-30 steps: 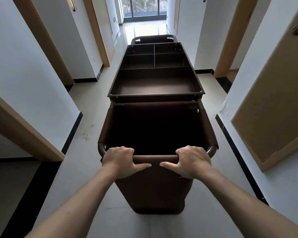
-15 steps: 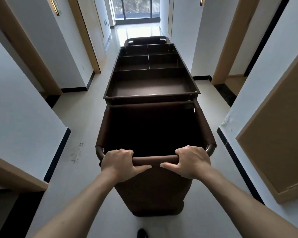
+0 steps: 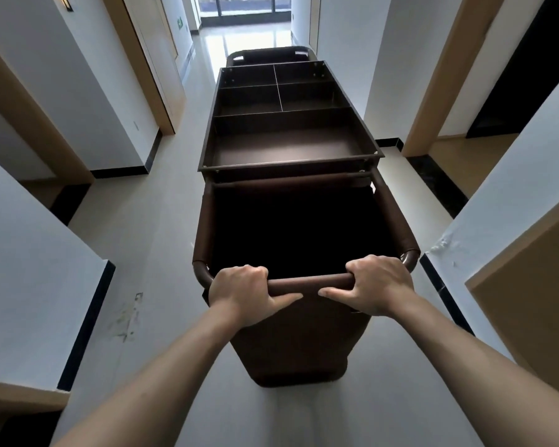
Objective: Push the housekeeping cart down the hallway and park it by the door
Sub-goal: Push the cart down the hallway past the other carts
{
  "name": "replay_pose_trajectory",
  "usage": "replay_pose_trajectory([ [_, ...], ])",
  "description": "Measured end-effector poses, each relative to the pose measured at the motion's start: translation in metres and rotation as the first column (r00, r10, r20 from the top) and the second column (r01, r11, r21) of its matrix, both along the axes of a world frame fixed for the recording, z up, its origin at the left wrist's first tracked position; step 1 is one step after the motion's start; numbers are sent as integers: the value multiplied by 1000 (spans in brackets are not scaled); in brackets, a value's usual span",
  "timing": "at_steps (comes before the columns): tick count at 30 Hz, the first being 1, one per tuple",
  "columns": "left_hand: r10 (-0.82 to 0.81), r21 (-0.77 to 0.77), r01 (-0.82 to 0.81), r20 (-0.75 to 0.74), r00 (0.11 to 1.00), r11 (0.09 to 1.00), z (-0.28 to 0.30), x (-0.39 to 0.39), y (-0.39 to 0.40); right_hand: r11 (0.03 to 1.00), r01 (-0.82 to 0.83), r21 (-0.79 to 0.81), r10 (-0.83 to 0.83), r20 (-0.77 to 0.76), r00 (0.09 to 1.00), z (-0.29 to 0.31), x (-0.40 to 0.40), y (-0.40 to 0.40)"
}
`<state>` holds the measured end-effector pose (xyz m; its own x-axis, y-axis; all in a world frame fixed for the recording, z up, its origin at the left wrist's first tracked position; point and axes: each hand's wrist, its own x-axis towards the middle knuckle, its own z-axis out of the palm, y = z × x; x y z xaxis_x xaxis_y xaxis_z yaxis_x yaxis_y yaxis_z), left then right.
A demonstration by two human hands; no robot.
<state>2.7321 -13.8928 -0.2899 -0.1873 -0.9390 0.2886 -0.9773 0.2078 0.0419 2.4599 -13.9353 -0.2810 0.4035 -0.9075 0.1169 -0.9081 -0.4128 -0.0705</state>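
Note:
A dark brown housekeeping cart [image 3: 291,146] stands lengthwise in the hallway straight ahead of me. Its top tray is divided into several bare compartments, and a deep dark linen bag hangs at the near end. My left hand [image 3: 242,293] and my right hand [image 3: 376,287] are both closed around the cart's near handle bar [image 3: 309,281], thumbs pointing toward each other under the bar. Doorways with wood frames open on both sides: one on the left [image 3: 149,66] and one on the right [image 3: 433,91].
White walls with black baseboards narrow the corridor on both sides. A wall corner [image 3: 104,262] juts in at near left and a wood door panel [image 3: 530,314] at near right. A bright glass door [image 3: 242,4] closes the hallway's far end. The pale floor has a scuff [image 3: 128,317].
The cart and I have rolled forward down the hallway; the side walls and doorways have slid back past me. Both hands keep the same grip on the handle.

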Motion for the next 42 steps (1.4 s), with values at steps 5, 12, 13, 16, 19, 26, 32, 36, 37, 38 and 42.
replay_pose_trajectory([
  [5, 6, -23, -7, -23, 1000, 1000, -6, 17, -92, 1000, -13, -22, 14, 45, 999, -6, 14, -92],
  [12, 40, 26, -40, 1, 999, 999, 0, 37, -219, 999, -15, -34, 17, 54, 998, -7, 36, -223],
  [13, 42, 39, -43, 20, 999, 998, 1, 40, -236, 1000, -12, -26, 14, 51, 999, -7, 40, -239],
  [16, 53, 52, -56, 54, 997, 997, 0, 49, -287, 1000, -18, -9, 19, 58, 998, -9, 49, -290],
  [19, 63, 55, -66, 54, 997, 996, 1, 56, -336, 1000, -19, 13, 18, 54, 998, -8, 58, -340],
  [26, 65, 66, -66, 31, 997, 996, 2, 75, -444, 998, -23, 53, 21, 33, 999, -5, 77, -450],
  [32, 60, 53, -60, 15, 998, 997, -2, 95, -540, 999, -30, 35, 29, 24, 999, -6, 96, -546],
  [36, 73, 77, -73, 3, 997, 994, -3, 109, -612, 1000, -7, 27, 6, 12, 1000, -6, 110, -614],
  [37, 74, 88, -74, -3, 997, 993, -2, 112, -630, 1000, 1, 27, -1, 9, 1000, -5, 113, -632],
  [38, 75, 99, -73, -8, 997, 992, 0, 116, -648, 1000, 8, 27, -8, 5, 1000, -4, 117, -650],
  [42, 41, 114, -41, 3, 999, 993, 2, 130, -717, 999, 34, 11, -33, -9, 999, -6, 131, -719],
])
